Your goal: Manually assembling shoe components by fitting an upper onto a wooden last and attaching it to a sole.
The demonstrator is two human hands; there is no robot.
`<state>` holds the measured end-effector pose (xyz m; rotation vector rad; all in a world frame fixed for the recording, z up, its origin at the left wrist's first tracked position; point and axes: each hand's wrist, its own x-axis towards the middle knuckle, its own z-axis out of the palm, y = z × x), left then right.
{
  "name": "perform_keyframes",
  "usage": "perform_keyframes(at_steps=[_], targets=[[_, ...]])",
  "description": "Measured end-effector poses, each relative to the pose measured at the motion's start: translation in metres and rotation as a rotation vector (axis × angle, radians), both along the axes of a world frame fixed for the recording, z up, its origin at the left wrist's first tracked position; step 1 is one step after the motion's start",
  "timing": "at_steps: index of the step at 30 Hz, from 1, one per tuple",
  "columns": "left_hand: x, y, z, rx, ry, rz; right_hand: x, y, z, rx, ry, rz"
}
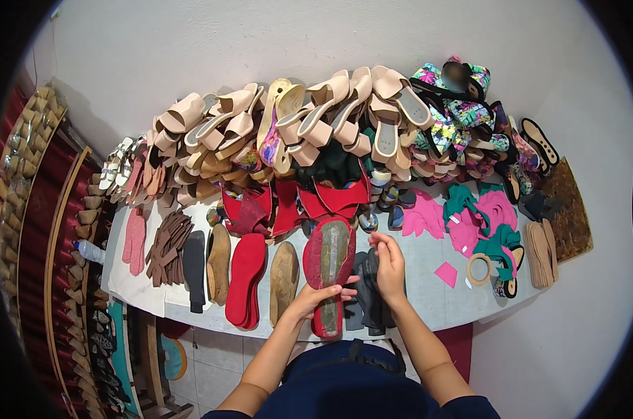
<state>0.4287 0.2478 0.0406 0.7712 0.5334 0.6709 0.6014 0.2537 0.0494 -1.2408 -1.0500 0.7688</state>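
My left hand (319,299) grips a shoe last (332,255) above the table's front edge, fingers and thumb around its narrow lower part. Red material wraps over the last's edges, leaving a grey-green strip down the middle of its underside. To the right of it, my right hand (389,267) is raised with its fingers bent together; anything in them is too small to make out. Dark grey sole pieces (376,300) lie under and beside that hand. On the left are a bare wooden last (284,283) and a stack of red soles (246,279).
Beige heeled sandals (330,105) are heaped along the back, with red cut uppers (334,199) before them. Pink and green pieces (481,216) and a tape roll (479,269) lie right. Racks of lasts (79,279) stand left; a water bottle (91,252) is by the table.
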Motion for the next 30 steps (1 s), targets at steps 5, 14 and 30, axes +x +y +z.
perform_keyframes(at_steps=[5,14,30], targets=[[0.011,-0.01,-0.006,-0.014,0.063,-0.052,-0.006,0.027,0.009,0.115,-0.197,-0.103],[0.026,-0.022,-0.01,0.316,0.377,-0.096,-0.015,0.039,-0.015,0.012,-0.378,-0.229],[0.027,-0.011,-0.042,0.313,0.164,-0.158,0.003,0.052,-0.042,-0.165,-0.295,-0.311]])
